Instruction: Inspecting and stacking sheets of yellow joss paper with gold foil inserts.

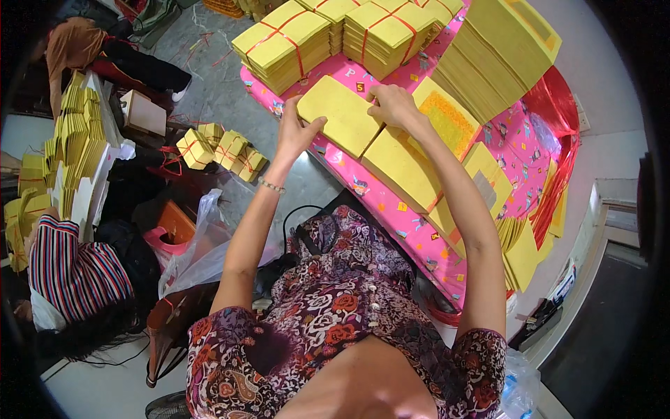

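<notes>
A stack of yellow paper sheets (340,115) lies on the pink patterned table, between my two hands. My left hand (296,129) grips its left end, the thumb along the near edge and the fingers bent round the far side. My right hand (394,107) presses the far right corner with curled fingers, partly hidden by the hand itself. Right beside it lies a second yellow paper stack (403,167), a narrow dark gap between the two. Beyond my right wrist is a sheet with an orange-yellow printed panel (447,119).
Stacks tied with red string (283,42) stand at the table's far end. A tall paper stack (488,59) and red ribbon strips (558,167) are on the right. Small tied bundles (223,150) lie on the floor at left. A person in a striped top (77,265) sits at lower left.
</notes>
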Action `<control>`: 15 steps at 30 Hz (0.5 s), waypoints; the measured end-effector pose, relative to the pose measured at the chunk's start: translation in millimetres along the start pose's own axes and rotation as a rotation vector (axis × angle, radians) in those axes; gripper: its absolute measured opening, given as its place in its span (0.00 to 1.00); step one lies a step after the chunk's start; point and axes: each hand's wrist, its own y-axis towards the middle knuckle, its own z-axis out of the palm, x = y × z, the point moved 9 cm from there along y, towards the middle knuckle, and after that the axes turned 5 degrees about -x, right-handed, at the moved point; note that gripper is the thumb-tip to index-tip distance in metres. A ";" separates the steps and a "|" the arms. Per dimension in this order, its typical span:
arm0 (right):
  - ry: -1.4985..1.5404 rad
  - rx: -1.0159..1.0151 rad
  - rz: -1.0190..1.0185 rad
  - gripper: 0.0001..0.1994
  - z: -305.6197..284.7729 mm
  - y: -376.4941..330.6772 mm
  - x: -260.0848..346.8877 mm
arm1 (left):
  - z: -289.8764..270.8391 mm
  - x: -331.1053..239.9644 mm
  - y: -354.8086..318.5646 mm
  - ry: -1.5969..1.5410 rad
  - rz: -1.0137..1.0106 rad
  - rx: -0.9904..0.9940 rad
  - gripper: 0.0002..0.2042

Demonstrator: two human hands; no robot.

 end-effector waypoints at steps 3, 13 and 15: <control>-0.009 -0.028 0.007 0.15 -0.9 -3.2 -2.2 | 0.8 -6.2 -0.7 -0.034 0.008 -0.003 0.33; -0.005 0.017 0.045 0.15 4.7 -2.7 -7.3 | -2.0 -33.7 -9.5 0.373 0.237 -0.101 0.34; 0.001 -0.014 0.032 0.15 4.8 -3.0 -6.8 | -6.3 -49.1 -18.6 0.608 0.340 -0.227 0.35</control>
